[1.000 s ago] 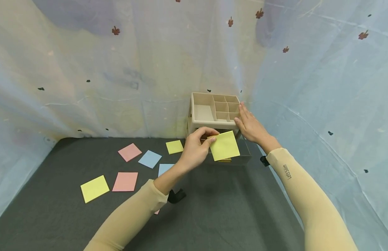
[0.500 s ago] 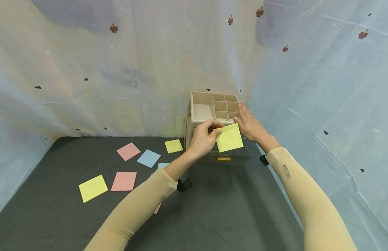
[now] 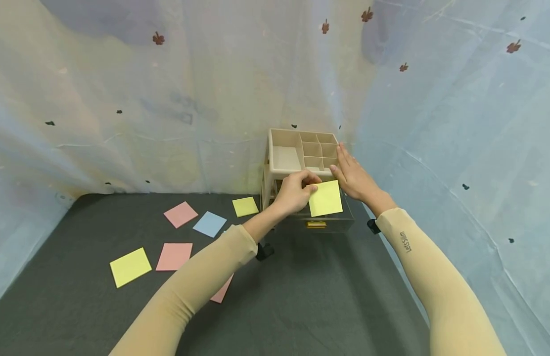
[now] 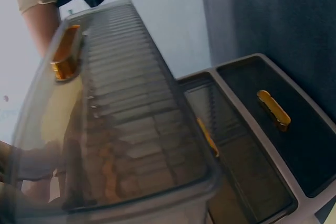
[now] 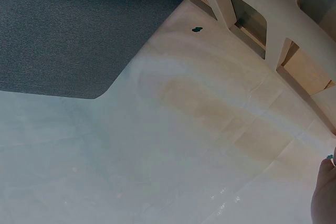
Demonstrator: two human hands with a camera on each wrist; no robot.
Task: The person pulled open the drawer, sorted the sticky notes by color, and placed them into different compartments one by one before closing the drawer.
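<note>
In the head view my left hand (image 3: 294,194) pinches a yellow sticky-note pad (image 3: 326,199) by its left edge, above a pulled-out transparent drawer (image 3: 342,225) of the beige organizer (image 3: 279,172). My right hand (image 3: 356,179) lies with straight fingers against the organizer's right side, near the top compartments. The left wrist view shows the pulled-out drawer (image 4: 131,108) close up, with its gold handle (image 4: 67,53); two other drawer fronts stand beside it. Part of my right hand (image 5: 324,195) shows at the right edge of the right wrist view.
On the dark table (image 3: 328,296), to the left, lie yellow pads (image 3: 130,267) (image 3: 246,206), pink pads (image 3: 180,214) (image 3: 174,256) and a blue pad (image 3: 210,224). Another pink pad (image 3: 222,291) is partly behind my left sleeve. Patterned cloth (image 3: 212,99) hangs behind and to the right.
My left hand has moved right with the yellow pad, which hangs more upright over the drawer. The blue pad near my left forearm is now hidden. My right hand has stayed at the organizer's side.
</note>
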